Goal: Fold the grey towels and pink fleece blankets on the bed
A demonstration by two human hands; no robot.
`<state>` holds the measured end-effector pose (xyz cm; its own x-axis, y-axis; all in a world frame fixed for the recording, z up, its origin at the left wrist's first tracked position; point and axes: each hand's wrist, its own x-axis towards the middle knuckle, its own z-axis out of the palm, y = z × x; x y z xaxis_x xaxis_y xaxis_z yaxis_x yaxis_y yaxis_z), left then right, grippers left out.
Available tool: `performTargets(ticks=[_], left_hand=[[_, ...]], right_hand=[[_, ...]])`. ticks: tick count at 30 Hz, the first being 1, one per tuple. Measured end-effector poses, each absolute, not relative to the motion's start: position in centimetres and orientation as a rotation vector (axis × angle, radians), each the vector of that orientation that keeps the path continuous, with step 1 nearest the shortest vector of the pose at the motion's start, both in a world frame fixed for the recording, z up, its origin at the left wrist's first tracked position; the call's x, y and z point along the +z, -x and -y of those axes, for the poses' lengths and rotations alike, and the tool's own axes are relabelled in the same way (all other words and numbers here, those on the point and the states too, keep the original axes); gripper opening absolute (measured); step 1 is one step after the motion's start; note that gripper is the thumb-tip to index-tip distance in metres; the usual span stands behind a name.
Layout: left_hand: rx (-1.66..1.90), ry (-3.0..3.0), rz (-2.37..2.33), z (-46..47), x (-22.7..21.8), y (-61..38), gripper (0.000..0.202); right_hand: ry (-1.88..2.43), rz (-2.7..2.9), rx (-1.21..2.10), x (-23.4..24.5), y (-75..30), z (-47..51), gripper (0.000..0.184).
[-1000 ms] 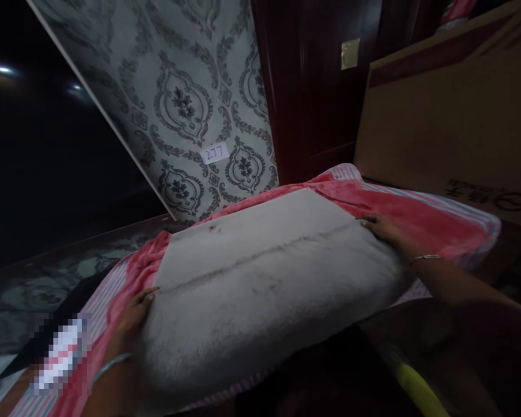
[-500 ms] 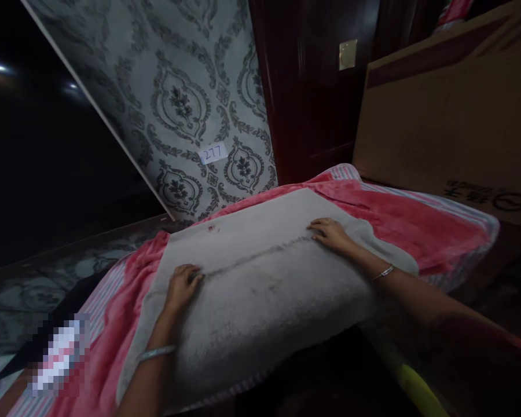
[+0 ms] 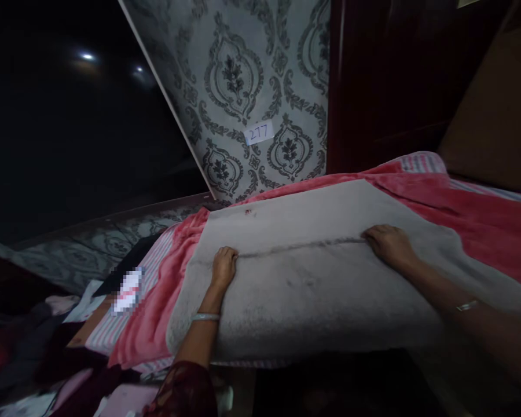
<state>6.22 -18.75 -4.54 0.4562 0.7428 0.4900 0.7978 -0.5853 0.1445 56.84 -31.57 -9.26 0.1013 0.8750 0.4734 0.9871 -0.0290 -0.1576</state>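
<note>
A grey plush cloth [image 3: 304, 315] with dark smudges and a small red mark lies spread over a pink blanket [image 3: 156, 313]. A dark crease runs across it from one hand to the other. At the crease's left end, my left hand [image 3: 224, 266] is closed, fingers bent in a pinch on the fabric. My right hand [image 3: 391, 246] pinches the cloth at the opposite end, its fingertips partly hidden under the knuckles.
Patterned wallpaper [image 3: 232, 75] with a paper label [image 3: 259, 132] reading 277 rises behind. A black glossy panel [image 3: 69, 127] stands at left. A cardboard box [image 3: 499, 116] is at right. Piled clothes and papers lie at lower left.
The fingers of both hands, looser on the cloth before, have drawn together at the crease. The view has swung left, so everything sits farther right and the clothes pile shows.
</note>
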Motion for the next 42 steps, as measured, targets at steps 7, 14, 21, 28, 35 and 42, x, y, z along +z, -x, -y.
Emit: performTargets(ticks=[7,14,21,28,35,42], left_hand=[[-0.75,2.564,1.385,19.0,-5.0,-6.1,0.02],[-0.745,2.525,1.411,18.9,-5.1,-6.1,0.023],[-0.803,2.478,1.408,18.3,-5.3,-6.1,0.019],[-0.987,2.377,1.358,18.5,-5.2,-5.9,0.02],[-0.939,2.327,1.421,18.8,-5.3,-6.1,0.019],[-0.897,2.367,1.44,19.0,-4.8,-6.0,0.019]], right_hand=[[1.875,1.789,-0.336,-10.6,-57.1,31.6,0.031],[2.022,1.764,-0.4,-10.1,-56.4,31.5,0.033],[2.036,1.672,-0.461,-8.8,-55.3,32.1,0.032],[1.947,1.581,-0.51,-8.4,-55.1,32.6,0.035],[1.931,1.59,-0.564,-9.0,-55.6,32.2,0.032],[1.834,1.599,-0.561,-9.4,-55.7,32.4,0.032]])
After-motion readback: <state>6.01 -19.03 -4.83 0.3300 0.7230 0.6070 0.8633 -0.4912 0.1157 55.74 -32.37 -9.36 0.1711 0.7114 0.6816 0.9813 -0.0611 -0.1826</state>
